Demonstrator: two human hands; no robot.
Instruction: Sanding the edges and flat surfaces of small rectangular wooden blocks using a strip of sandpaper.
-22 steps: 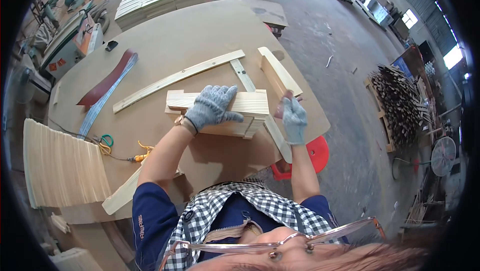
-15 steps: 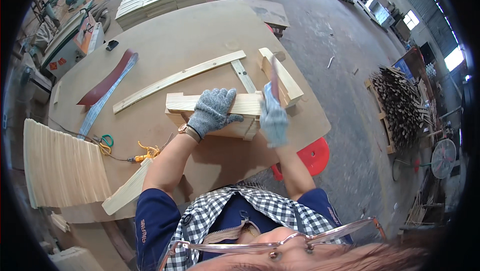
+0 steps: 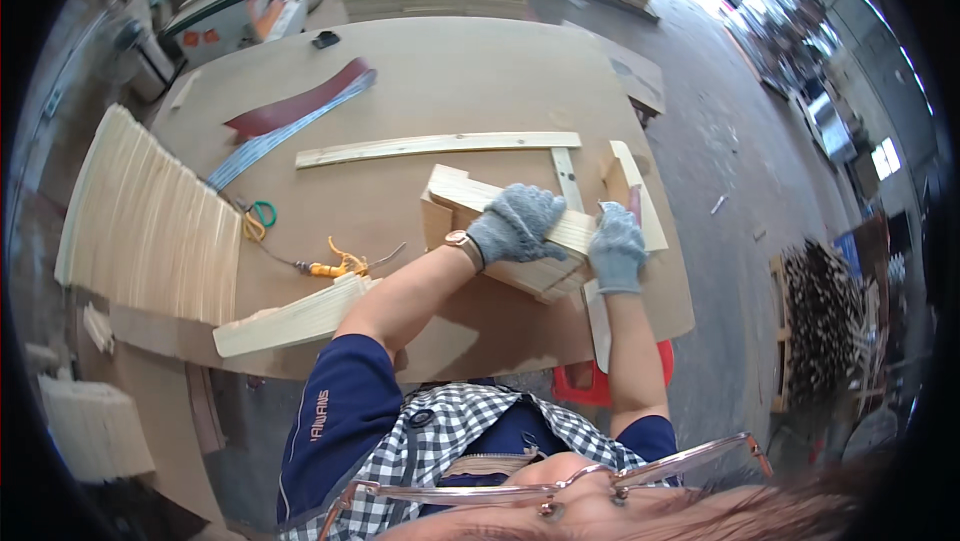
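My left hand [image 3: 520, 223], in a grey knit glove, wraps its fingers over a stack of pale wooden pieces [image 3: 465, 191] and grips it. The stack stands at an angle on the table near me. At its right end is my right hand [image 3: 617, 249], also gloved and closed. A reddish-brown sandpaper strip [image 3: 634, 203] shows above the right fingers. Under that hand a pale flat strip [image 3: 598, 326] hangs down by the table edge; whether it belongs to the sandpaper I cannot tell. Behind the right hand lies a notched wooden piece [image 3: 645, 206].
Beyond the stack are a long wooden slat [image 3: 430, 149] and a short slat [image 3: 566, 181]. Leftward lie a sandpaper sheet [image 3: 300, 106], scissors [image 3: 258, 219], a yellow air gun [image 3: 335, 263] and a row of boards [image 3: 150, 231]. A red stool [image 3: 580, 386] stands under the table's right edge.
My view has turned, shifting the scene. The stack has swung to a slant, its right end nearer me. My right hand, blurred earlier with the sandpaper raised, now sits at the stack's end.
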